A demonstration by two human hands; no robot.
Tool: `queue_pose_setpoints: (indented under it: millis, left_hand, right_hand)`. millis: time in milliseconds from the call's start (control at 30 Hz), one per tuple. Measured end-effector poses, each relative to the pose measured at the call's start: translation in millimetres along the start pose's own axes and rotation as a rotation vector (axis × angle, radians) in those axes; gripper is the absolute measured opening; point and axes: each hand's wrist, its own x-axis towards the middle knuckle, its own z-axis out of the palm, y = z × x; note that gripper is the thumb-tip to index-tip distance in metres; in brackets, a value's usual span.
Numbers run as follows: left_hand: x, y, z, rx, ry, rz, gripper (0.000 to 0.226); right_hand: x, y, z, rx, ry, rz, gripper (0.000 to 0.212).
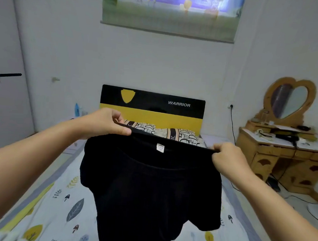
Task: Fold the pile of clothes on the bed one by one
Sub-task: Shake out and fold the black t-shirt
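You held a black T-shirt (151,190) up over the bed (45,197), both arms stretched forward. Your left hand (104,124) pinched the shirt's top edge at one shoulder, thumb laid flat along the fabric and the fingers curled over it from behind. Your right hand (228,159) gripped the opposite shoulder, fingers bunched tight around the hem of cloth (the thumb itself was hidden behind the knuckles). Between the two sets of fingers the neckline ran taut, with a small white label (160,147) showing just below it, roughly midway. From your fingers the shirt hung down freely, its sleeves drooping at either side and its lower part running out of view at the bottom edge. Beyond your fingers lay patterned pillows (181,135) against a black-and-yellow headboard (152,109) marked WARRIOR. Past your right hand, well apart from it, stood a wooden dressing table (281,154) with a heart-shaped mirror (290,100). Below the shirt spread a leaf-printed sheet.
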Motion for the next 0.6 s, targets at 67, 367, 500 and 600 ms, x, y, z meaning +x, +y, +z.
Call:
queue_pose_setpoints:
  millis: [67,367,500,600]
  left_hand:
    - [-1.7,-7.7,6.3,0.187,-0.021,0.026,0.039]
    - [10.2,-24.5,21.2,0.368,0.168,0.068,0.014]
    - [9.4,-37.5,36.0,-0.051,0.147,-0.054,0.020]
    - [7.3,-43.4,52.8,-0.381,0.121,-0.229,0.023]
  right_hand:
    - [7.0,0.3,-10.9,0.019,0.069,-0.011,0.026]
    - [12.8,10.3,-31.6,0.118,0.169,-0.058,0.029]
    - [7.2,25.0,-24.6,0.194,0.187,-0.037,0.033]
    - [5.7,34.3,-14.7,0.262,0.110,0.005,0.035]
